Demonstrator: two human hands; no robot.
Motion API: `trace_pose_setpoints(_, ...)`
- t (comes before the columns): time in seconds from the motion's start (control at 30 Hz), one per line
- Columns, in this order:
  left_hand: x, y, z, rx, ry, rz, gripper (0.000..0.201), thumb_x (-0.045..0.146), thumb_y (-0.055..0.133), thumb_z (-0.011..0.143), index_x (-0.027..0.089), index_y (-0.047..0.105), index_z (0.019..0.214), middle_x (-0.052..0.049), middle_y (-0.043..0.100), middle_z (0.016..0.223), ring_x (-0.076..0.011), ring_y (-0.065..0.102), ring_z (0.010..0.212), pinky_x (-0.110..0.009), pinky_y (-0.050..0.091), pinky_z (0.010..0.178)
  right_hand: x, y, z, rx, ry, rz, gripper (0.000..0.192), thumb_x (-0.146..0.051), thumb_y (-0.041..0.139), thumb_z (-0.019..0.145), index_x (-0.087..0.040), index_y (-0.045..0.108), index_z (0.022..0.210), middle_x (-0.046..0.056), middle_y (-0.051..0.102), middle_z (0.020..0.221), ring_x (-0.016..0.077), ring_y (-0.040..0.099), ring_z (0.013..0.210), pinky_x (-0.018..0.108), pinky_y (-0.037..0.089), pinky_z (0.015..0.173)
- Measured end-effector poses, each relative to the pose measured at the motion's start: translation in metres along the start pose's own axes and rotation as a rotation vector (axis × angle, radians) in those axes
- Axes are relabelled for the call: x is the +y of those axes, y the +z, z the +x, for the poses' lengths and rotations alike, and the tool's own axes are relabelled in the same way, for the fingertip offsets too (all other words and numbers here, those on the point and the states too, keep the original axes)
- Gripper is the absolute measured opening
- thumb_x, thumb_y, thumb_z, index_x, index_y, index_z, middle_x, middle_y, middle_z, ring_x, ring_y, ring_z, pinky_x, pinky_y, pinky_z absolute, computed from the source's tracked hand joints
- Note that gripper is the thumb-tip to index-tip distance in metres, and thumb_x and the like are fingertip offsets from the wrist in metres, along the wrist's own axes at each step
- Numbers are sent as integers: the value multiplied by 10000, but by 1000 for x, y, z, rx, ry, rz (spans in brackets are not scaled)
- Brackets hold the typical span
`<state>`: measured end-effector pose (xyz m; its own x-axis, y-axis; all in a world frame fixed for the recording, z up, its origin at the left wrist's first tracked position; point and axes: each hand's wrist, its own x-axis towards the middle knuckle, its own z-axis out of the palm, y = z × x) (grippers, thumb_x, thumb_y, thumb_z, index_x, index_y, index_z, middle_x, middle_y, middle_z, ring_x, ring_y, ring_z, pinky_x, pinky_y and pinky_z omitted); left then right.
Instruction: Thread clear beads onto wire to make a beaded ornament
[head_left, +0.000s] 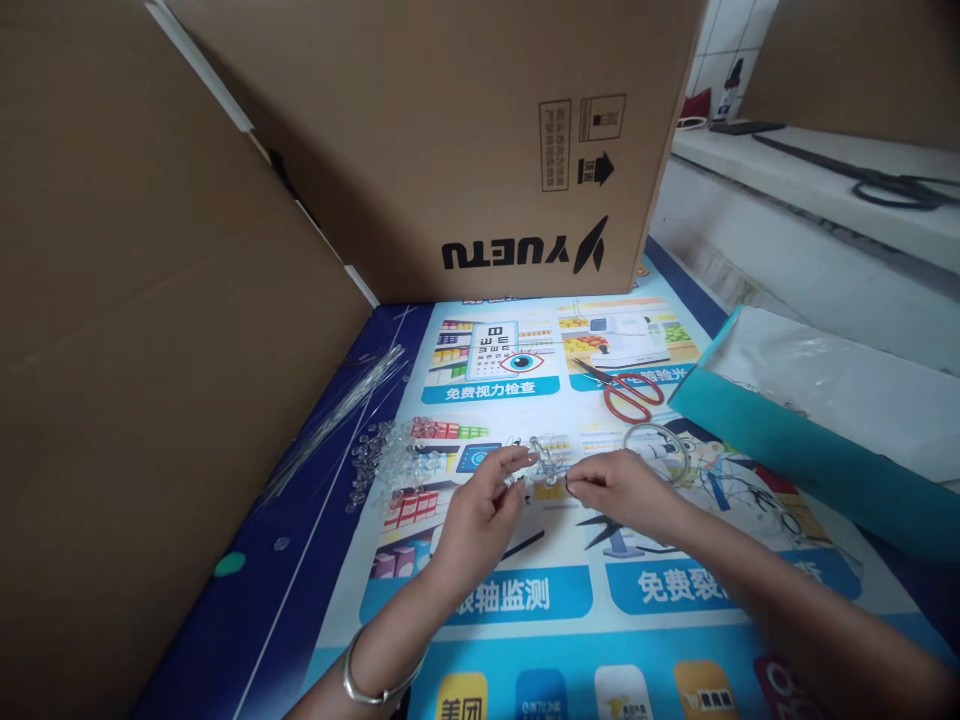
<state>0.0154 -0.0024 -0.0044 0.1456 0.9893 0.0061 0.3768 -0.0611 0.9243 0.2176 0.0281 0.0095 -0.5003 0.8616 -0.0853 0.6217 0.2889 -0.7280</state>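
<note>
Between the parted fingers of the left hand [480,508] and the pressed-together fingers of the right hand [624,492], nearer the left, lay the clear beaded piece [550,466], long axis unclear, anything pinched at right too fine to tell.

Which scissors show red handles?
The pair lying just left of the teal box, beyond the right hand; the scissors on the pale ledge have black handles.

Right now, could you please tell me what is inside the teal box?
Inside the teal box, what looks like clear plastic shows; the near wall covers part of the bottom.
</note>
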Motion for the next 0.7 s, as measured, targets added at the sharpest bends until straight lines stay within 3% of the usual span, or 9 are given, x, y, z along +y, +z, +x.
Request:
trace_pose_setpoints(0.23, 2, 2, -2, -5, 41, 112, 345, 149, 436, 830, 266, 444, 1154, -28, 584, 1180, -129, 614, 856, -270, 474, 769, -13, -21, 2, 110, -18, -166, 224, -246, 450, 841, -189, 611, 698, -34, 557, 588, 92, 469, 548, 205, 267, 507)
trace_pose_setpoints(0.37, 2, 5, -2, -6, 82, 156, 376, 132, 430, 822, 267, 447, 1173, -21, 594, 1157, -117, 620, 789, -274, 472, 770, -30, -13, 9, 178, -90, -293, 162, -283, 504, 830, -231, 644, 893, 5, 665, 828, 143, 564, 738, 225, 329, 604)
trace_pose_setpoints(0.5, 2, 7, -3, 12, 105, 168, 410, 119, 442, 804, 262, 436, 1189, -23, 601, 1147, -136, 615, 869, -275, 464, 798, -34, 2, 16, 218, -130, -461, 199, -274, 476, 839, -188, 655, 848, 78, 670, 802, 189, 569, 765, 271, 343, 649)
trace_pose_setpoints(0.6, 4, 5, -3, 2, 64, 163, 406, 134, 441, 812, 272, 416, 1193, -18, 613, 1131, -130, 619, 843, -266, 472, 757, -27, 7, 18, 270, -110, -284, 190, -221, 465, 817, -194, 644, 759, 47, 656, 759, 162, 557, 726, 259, 356, 651)
trace_pose_setpoints(0.7, 5, 4, -2, -27, 38, 120, 404, 138, 443, 815, 261, 399, 1197, -28, 627, 1100, -121, 621, 810, -244, 472, 709, -19, 8, 19, 255, -7, 127, 142, -206, 493, 768, -191, 623, 713, -2, 607, 669, 120, 516, 624, 224, 357, 573)
